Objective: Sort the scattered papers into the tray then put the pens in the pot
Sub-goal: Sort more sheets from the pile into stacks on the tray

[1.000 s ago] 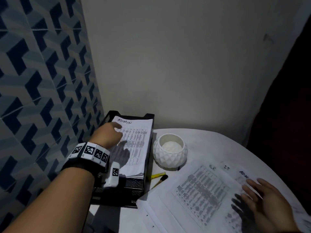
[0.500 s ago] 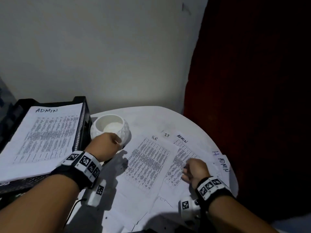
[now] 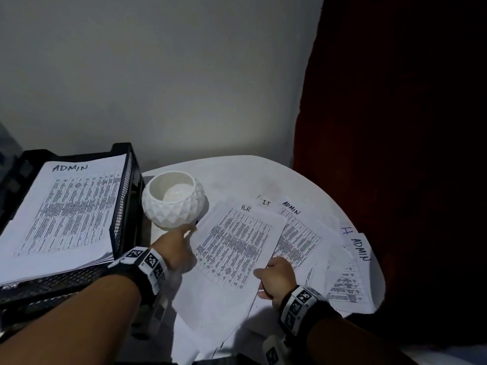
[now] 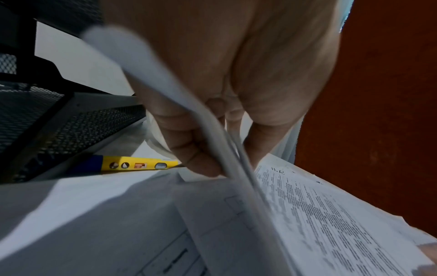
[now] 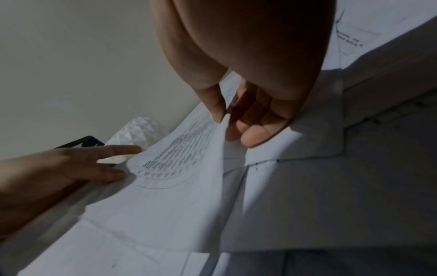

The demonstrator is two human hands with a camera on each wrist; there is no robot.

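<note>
h.r. sheet [image 3: 234, 248] lying atop scattered papers mid-table, right hand [image 3: 276, 279] pinching its near right edge, left hand [image 3: 175, 248] pinching its left edge beside the white pot [image 3: 172, 200], black tray [image 3: 123, 206] sitting at table's left edge.

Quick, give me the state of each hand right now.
Left hand: fingers at the left edge of the H.R. sheet; grip cannot be told.
Right hand: pinching the H.R. sheet's right edge.

Bare forearms, black wristbands [image 3: 147, 270] with white fiducial markers, 2 wrists
</note>
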